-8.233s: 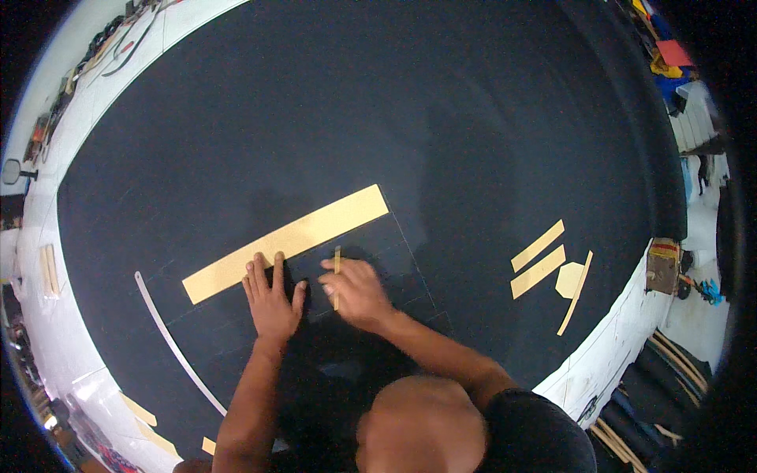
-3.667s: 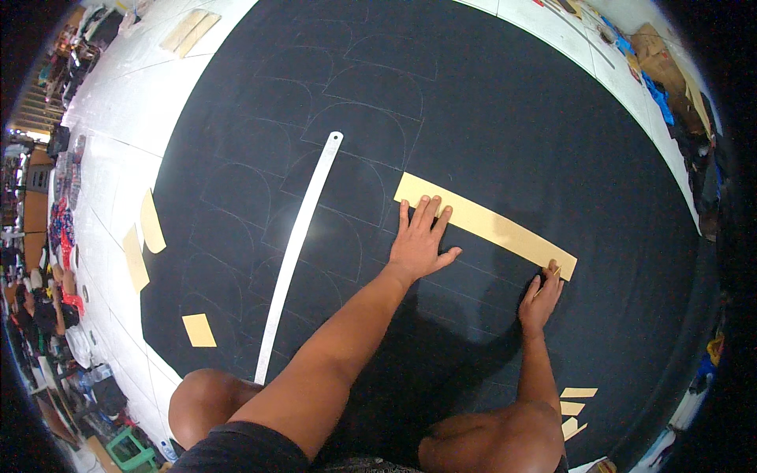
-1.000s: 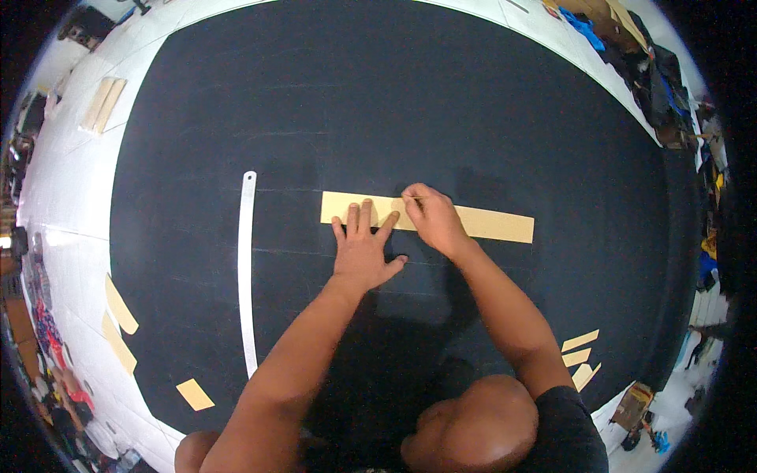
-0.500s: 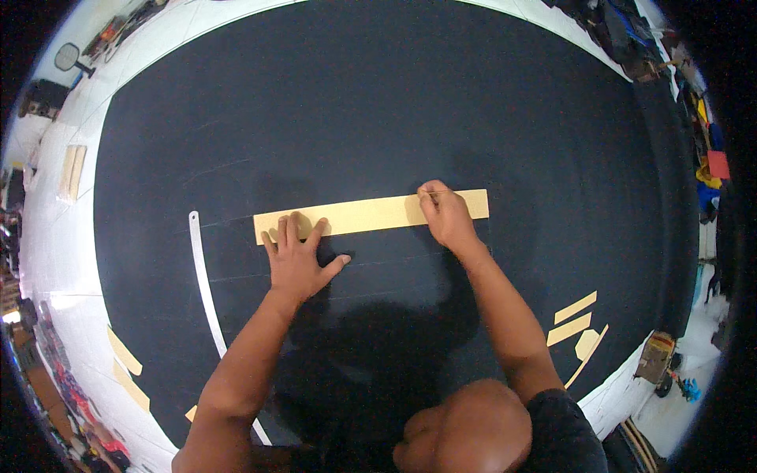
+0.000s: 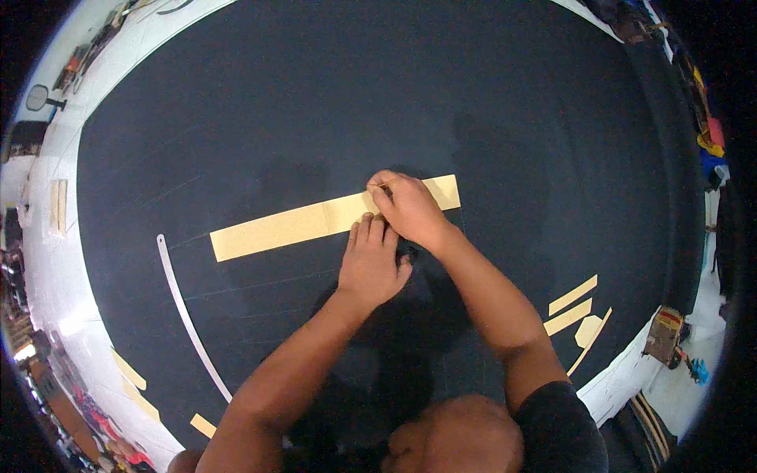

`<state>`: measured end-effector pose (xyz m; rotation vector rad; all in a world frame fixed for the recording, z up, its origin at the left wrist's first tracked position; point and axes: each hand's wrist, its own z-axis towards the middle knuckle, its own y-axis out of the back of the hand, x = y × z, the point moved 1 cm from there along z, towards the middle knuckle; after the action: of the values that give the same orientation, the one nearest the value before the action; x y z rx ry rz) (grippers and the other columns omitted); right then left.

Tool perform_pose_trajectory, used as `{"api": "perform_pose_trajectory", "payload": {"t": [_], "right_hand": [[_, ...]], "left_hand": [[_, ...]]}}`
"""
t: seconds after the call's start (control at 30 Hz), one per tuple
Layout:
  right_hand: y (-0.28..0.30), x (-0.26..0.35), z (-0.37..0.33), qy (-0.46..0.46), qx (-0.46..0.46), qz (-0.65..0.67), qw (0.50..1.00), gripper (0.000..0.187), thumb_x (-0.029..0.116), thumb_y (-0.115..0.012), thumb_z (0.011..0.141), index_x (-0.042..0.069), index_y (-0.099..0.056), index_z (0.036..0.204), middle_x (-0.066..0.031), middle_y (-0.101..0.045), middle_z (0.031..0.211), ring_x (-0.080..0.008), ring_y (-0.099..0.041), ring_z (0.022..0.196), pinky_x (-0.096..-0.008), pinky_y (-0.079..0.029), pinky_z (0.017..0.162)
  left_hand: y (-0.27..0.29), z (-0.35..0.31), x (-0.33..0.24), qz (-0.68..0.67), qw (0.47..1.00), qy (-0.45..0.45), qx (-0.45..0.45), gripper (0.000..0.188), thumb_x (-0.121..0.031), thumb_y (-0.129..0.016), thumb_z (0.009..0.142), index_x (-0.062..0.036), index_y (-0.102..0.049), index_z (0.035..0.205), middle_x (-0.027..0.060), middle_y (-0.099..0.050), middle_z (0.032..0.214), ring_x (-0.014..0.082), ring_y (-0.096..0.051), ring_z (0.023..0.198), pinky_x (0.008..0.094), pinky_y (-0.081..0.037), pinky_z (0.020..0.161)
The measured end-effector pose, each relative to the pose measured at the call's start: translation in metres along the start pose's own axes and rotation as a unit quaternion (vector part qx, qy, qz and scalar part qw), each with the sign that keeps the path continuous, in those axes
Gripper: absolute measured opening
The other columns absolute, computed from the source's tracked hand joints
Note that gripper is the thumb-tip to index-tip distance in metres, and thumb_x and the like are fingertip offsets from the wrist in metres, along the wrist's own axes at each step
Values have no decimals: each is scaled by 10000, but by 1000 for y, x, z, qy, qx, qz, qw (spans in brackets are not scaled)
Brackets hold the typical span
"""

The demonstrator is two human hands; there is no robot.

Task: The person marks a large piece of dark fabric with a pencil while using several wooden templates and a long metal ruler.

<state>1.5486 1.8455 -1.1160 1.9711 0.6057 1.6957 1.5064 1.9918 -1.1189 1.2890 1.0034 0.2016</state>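
Head view, frame centre: left hand (image 5: 371, 264) flat, fingers spread, pinning long tan pattern strip (image 5: 300, 225) on dark cloth (image 5: 315, 102). Right hand (image 5: 406, 206) pinched shut on thin chalk stick (image 5: 384, 184) at strip's upper edge. Best traced with steady downward pressure, chalk hugging edge.

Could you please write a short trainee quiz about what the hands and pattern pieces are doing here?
1. True or false: the left hand lies flat, fingertips on the long tan strip.
2. What curved thing lies left of the strip on the dark cloth?
3. The right hand pinches: A scissors, B a thin marking tool, C a brush.

Key: 1 true. 2 the white curved ruler. 3 B.
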Motion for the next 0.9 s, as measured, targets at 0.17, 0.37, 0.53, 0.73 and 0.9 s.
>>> {"api": "perform_pose_trajectory", "payload": {"t": [0.17, 0.37, 0.53, 0.73, 0.9], "right_hand": [[10, -15, -9, -11, -32, 7, 999, 243, 179, -571, 990, -9, -687, 1091, -211, -726, 1055, -393, -694, 975, -436, -537, 880], [62, -61, -30, -71, -115, -32, 990, 247, 210, -596, 997, -1, -681, 1095, -175, -743, 990, -313, -727, 877, -406, -552, 801], [77, -85, -37, -167, -118, 55, 977, 214, 177, -547, 1046, -15, -635, 1081, -117, -725, 937, -177, -739, 873, -315, -576, 773], [73, -78, -37, -200, -160, 90, 963, 199, 161, -493, 1079, -17, -574, 1116, -125, -705, 994, -173, -756, 869, -302, -609, 725], [68, -81, -38, -200, -179, 83, 960, 193, 161, -495, 1083, -18, -565, 1107, -128, -698, 997, -183, -759, 865, -304, -610, 723]], "left_hand": [[5, 13, -7, 20, 999, 11, 28, 701, -362, -768, 805, -3, -514, 1350, 273, -481, 1291, 468, -474, 1249, 537, -413, 1102], [17, 41, -32, 96, 972, 97, 189, 886, -584, -715, 873, -265, -338, 1609, 237, -424, 1413, 426, -407, 1365, 614, -438, 1082], [11, 44, -29, 128, 974, 86, 166, 881, -604, -724, 862, -278, -366, 1598, 219, -443, 1339, 396, -470, 1237, 556, -538, 966], [19, 49, -36, 122, 958, 119, 229, 888, -591, -712, 884, -306, -307, 1621, 224, -389, 1448, 412, -383, 1389, 601, -480, 1057], [14, 43, -33, 143, 969, 97, 176, 893, -569, -743, 860, -288, -343, 1608, 221, -421, 1374, 398, -440, 1295, 566, -526, 994]]}}
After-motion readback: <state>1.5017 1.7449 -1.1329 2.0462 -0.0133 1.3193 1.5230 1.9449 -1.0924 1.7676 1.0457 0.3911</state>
